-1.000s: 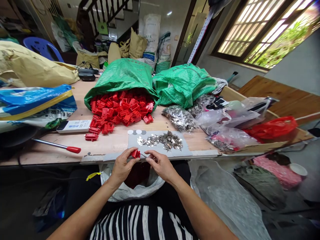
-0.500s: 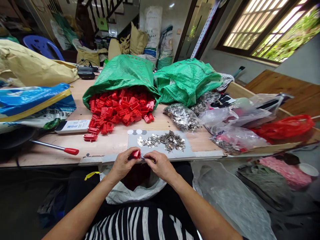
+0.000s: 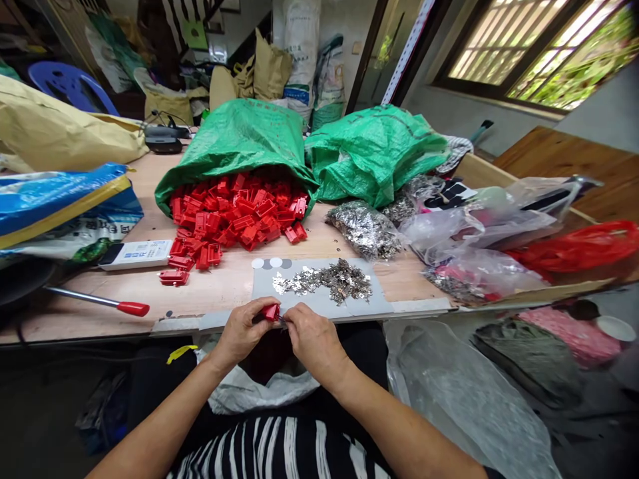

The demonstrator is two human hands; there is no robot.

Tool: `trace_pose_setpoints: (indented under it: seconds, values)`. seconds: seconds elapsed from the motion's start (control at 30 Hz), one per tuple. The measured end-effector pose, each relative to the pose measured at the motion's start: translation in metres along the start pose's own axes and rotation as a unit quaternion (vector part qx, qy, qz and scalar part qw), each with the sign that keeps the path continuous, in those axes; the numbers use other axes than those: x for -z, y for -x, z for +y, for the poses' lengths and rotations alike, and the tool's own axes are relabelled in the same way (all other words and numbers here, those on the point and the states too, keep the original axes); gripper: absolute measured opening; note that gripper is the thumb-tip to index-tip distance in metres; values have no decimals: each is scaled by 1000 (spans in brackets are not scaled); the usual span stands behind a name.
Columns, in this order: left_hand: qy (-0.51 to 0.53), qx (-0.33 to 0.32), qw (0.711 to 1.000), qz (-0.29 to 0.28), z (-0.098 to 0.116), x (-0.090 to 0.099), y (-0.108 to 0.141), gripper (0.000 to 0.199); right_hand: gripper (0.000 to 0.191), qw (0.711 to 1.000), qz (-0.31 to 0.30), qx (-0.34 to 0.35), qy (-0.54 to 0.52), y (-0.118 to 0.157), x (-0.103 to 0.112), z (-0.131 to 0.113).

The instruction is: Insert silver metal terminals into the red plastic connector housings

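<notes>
My left hand (image 3: 241,336) pinches a small red plastic housing (image 3: 271,311) between thumb and fingers at the table's front edge. Closed around a thin metal-shafted tool (image 3: 281,319), my right hand (image 3: 315,340) brings its tip up against the right end of the housing. The fingers hide most of the tool, so its kind is unclear. Just beyond the hands, a pile of small flat metal pieces (image 3: 344,281) lies on a grey mat (image 3: 314,309). Many similar red housings (image 3: 244,216) spill from a green woven sack (image 3: 239,136) behind.
A white open sack (image 3: 239,392) sits in the lap below the hands. To the left are a red-tipped lever (image 3: 132,308) and a white-and-black box (image 3: 137,255). Clear bags of metal pieces (image 3: 367,229) and a second green sack (image 3: 374,150) stand at the right.
My right hand has shifted slightly left, closer to the red housing, and less of the tool's shaft shows. The left hand keeps its hold; the camera view has tilted slightly.
</notes>
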State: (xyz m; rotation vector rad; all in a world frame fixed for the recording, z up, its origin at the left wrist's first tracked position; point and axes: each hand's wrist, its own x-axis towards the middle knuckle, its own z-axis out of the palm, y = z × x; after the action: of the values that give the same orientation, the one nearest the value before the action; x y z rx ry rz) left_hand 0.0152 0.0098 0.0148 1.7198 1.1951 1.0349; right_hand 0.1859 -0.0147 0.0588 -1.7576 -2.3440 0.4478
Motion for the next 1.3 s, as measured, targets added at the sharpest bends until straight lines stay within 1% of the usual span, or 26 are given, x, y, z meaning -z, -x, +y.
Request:
trace_pose_setpoints:
  seconds: [0.1,0.23,0.33,0.43,0.47,0.53,0.57,0.6,0.63,0.7,0.77,0.8,0.87,0.9,0.97,1.1,1.2,1.3]
  values:
    - [5,-3,1000,-4,-2,-1,0,28,19,1000,2,-11,15,-2,0,-6]
    - [0,-2,1000,-3,-2,-3,2,29,16,999,7,14,-35,-1,-2,3]
    - [12,-1,1000,11,-1,-5,6,29,19,994,20,38,-96,4,-5,14]
    - [47,9,998,27,4,-7,13,27,19,980,51,64,-184,11,-7,20]
    - [67,15,997,38,7,-7,15,27,18,972,54,71,-216,14,-7,21]
    - [139,40,988,59,16,-8,20,30,22,958,35,82,-274,18,-5,22]
    - [190,61,978,68,21,-8,22,31,27,951,16,89,-296,20,-4,21]
    - [251,87,961,70,26,-8,24,30,33,946,-3,96,-310,22,-2,20]
    - [317,117,939,65,31,-8,25,25,39,942,-19,103,-317,24,0,19]
    - [443,172,879,46,40,-9,29,13,46,943,-34,111,-313,26,4,15]
    - [538,213,815,38,46,-10,32,11,44,946,-35,114,-302,26,7,10]
    - [571,230,787,41,47,-10,33,10,42,947,-31,116,-297,26,8,7]
    - [610,258,747,60,48,-11,36,5,38,949,-22,122,-290,26,10,4]
    - [620,271,734,70,49,-11,37,4,37,950,-18,124,-286,26,11,3]
    - [629,293,715,87,50,-12,37,11,36,952,-14,129,-276,26,12,2]
    - [641,324,689,100,54,-13,37,22,35,964,17,119,-237,26,10,2]
    - [649,331,678,99,55,-15,37,22,34,967,56,114,-220,25,7,2]
    - [649,334,677,89,52,-18,38,19,33,957,70,115,-256,23,4,3]
